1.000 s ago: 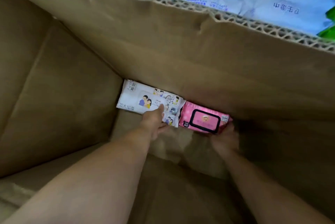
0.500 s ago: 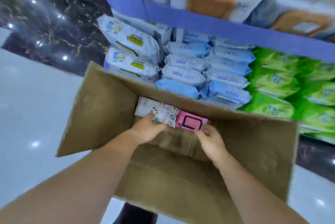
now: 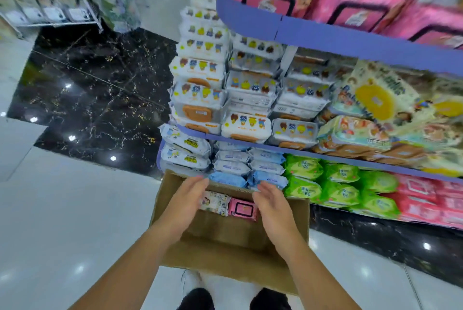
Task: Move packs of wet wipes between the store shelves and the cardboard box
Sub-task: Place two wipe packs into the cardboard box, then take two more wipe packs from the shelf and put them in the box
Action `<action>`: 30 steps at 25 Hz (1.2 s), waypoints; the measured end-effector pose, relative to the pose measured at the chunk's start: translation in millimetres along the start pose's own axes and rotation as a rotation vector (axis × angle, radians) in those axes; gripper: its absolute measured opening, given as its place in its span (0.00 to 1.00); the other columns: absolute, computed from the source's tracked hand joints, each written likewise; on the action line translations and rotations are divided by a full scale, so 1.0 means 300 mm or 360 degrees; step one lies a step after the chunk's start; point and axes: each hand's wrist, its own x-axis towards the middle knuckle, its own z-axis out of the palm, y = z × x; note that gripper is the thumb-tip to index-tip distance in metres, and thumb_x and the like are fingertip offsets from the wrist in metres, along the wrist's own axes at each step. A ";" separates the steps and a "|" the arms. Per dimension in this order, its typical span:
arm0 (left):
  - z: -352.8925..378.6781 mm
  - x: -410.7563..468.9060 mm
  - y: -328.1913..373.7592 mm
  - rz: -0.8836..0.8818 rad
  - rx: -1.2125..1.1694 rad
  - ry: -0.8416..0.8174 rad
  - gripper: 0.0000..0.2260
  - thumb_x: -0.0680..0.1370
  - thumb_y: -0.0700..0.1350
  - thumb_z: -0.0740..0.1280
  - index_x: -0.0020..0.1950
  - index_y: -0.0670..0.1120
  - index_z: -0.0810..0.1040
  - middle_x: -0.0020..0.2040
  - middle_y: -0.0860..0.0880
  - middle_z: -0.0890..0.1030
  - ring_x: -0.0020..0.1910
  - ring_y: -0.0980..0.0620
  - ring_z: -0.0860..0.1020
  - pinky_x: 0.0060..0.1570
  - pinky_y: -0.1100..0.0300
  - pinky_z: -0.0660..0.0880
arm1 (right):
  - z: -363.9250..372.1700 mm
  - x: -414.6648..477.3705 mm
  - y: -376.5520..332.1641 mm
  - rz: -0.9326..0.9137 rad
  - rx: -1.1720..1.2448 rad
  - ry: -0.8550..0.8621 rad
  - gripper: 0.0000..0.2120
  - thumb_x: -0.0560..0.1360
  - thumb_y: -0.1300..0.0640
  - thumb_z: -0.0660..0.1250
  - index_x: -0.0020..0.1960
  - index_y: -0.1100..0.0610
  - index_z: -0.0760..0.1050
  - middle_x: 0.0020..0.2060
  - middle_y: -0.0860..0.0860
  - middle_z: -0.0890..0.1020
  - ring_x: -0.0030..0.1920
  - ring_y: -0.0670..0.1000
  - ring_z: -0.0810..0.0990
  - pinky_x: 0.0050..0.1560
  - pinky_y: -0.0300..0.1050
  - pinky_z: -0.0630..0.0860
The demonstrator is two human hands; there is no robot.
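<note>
- Half a second ago the left hand and the right hand were down at the two packs. Now both are lifted above the cardboard box, and each grip is open, with straight fingers and holding nothing.
- I judge these packs are placed, and the shelves come next.
- The white cartoon pack is at the left and the pink pack at the right, side by side at the far wall inside the box.
</note>
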 end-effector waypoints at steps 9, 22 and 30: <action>-0.043 -0.071 0.546 0.0390 0.0254 0.0015 0.17 0.82 0.58 0.63 0.69 0.55 0.69 0.65 0.56 0.73 0.65 0.54 0.72 0.62 0.55 0.69 | -0.101 0.010 -0.455 -0.0455 -0.0135 -0.0016 0.23 0.81 0.53 0.65 0.75 0.51 0.66 0.70 0.43 0.71 0.71 0.46 0.70 0.64 0.41 0.69; -0.139 0.661 0.592 0.1002 0.2379 0.0140 0.48 0.62 0.76 0.65 0.76 0.50 0.67 0.72 0.50 0.70 0.71 0.46 0.69 0.70 0.45 0.68 | -0.255 0.507 -0.366 -0.0445 -0.0544 0.0197 0.25 0.80 0.47 0.65 0.76 0.49 0.65 0.74 0.45 0.68 0.74 0.48 0.66 0.70 0.52 0.69; 0.012 0.494 0.590 0.0848 0.2041 0.0249 0.43 0.59 0.73 0.70 0.67 0.49 0.72 0.63 0.47 0.76 0.58 0.43 0.78 0.53 0.47 0.79 | -0.694 0.506 -0.304 -0.0467 -0.1342 0.0543 0.29 0.77 0.51 0.67 0.76 0.53 0.63 0.71 0.52 0.70 0.71 0.56 0.68 0.66 0.52 0.70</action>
